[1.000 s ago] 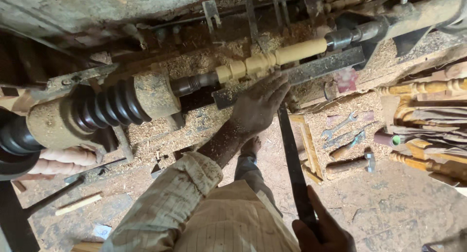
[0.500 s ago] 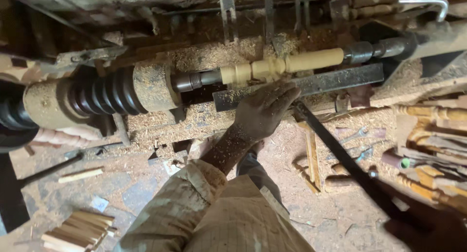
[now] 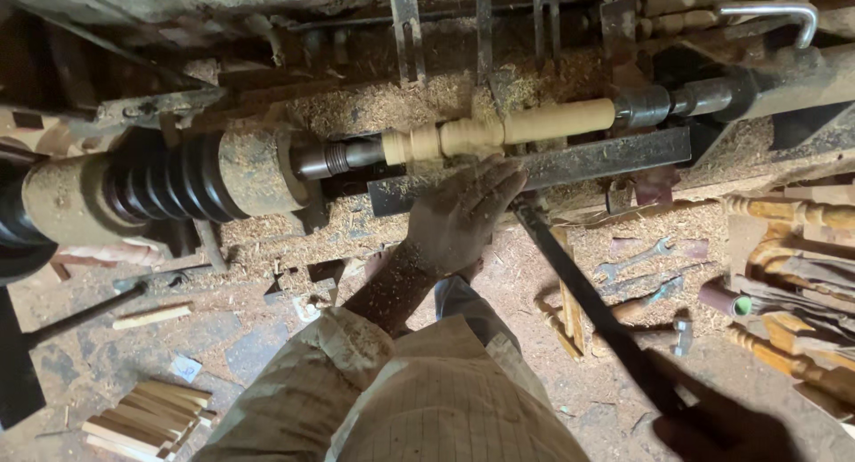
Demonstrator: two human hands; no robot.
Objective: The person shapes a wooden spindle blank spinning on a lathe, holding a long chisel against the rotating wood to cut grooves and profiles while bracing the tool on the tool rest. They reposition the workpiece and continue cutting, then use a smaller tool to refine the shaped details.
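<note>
Pale wooden spindle (image 3: 499, 132) lying left-right

Pale yellow wooden spindle (image 3: 499, 130) on the lathe, dark grey steel tool rest (image 3: 552, 166) below it, dark brown ribbed pulley (image 3: 169, 179) beside a dusty tan drum. Left hand (image 3: 463, 214) coated in tan sawdust, sleeve (image 3: 303, 391) beige with a fine grid check; long chisel (image 3: 588, 302) looks black, probably metal, right hand (image 3: 721, 431) in shadow. Light wood strips (image 3: 147, 417) on grey-brown floor.
</note>
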